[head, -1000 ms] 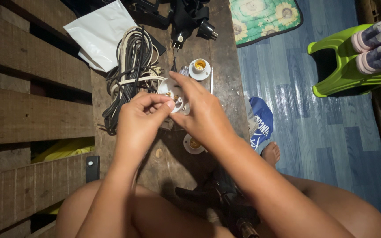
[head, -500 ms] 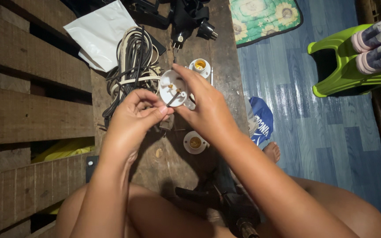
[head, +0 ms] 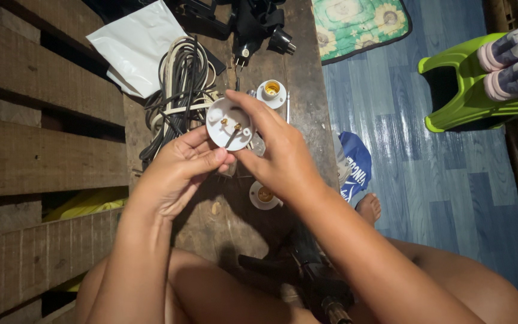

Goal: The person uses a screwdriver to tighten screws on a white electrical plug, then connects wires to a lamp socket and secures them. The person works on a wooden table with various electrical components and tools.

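Dark wooden bench, frame centre. Round white lamp-holder base — raised since a sec ago, underside w/ brass terminals now facing camera; pinched betw. left hand and right hand fingertips. Cable coil upper left; spare sockets nearby.

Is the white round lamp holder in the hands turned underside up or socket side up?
Underside up: the white round lamp holder, held by the left hand and right hand, shows its flat back with brass terminals.

Your desk is a dark wooden plank. At its far end lie coiled cables, a white bag and black plugs. Two white lamp sockets sit by its right edge.
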